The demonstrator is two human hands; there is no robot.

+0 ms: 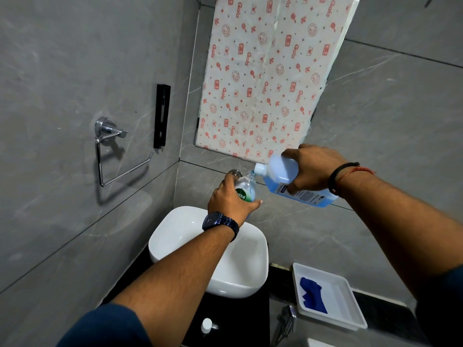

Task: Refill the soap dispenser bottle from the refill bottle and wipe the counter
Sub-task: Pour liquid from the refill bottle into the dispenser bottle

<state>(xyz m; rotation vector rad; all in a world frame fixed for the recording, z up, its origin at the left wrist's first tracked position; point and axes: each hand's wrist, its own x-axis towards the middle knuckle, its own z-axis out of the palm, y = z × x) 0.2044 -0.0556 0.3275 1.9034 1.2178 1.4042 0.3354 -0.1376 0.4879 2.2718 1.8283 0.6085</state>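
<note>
My left hand (231,200) grips the clear soap dispenser bottle (246,189), which has a green label and no pump on it, above the white basin (175,236). My right hand (312,170) holds the refill bottle (283,171) tilted, its white neck right at the dispenser's open mouth. Blue liquid fills the lower side of the refill bottle. A white cap or pump top (206,325) lies on the black counter (253,319) in front of the basin. A blue cloth (312,295) lies in a white tray (350,309) at the right.
A chrome tap (234,173) sticks out of the grey wall behind the dispenser. A patterned sheet (263,78) covers the mirror. A chrome towel ring (112,151) and a black holder (161,116) hang on the left wall. A chrome fitting (286,319) is below the tray.
</note>
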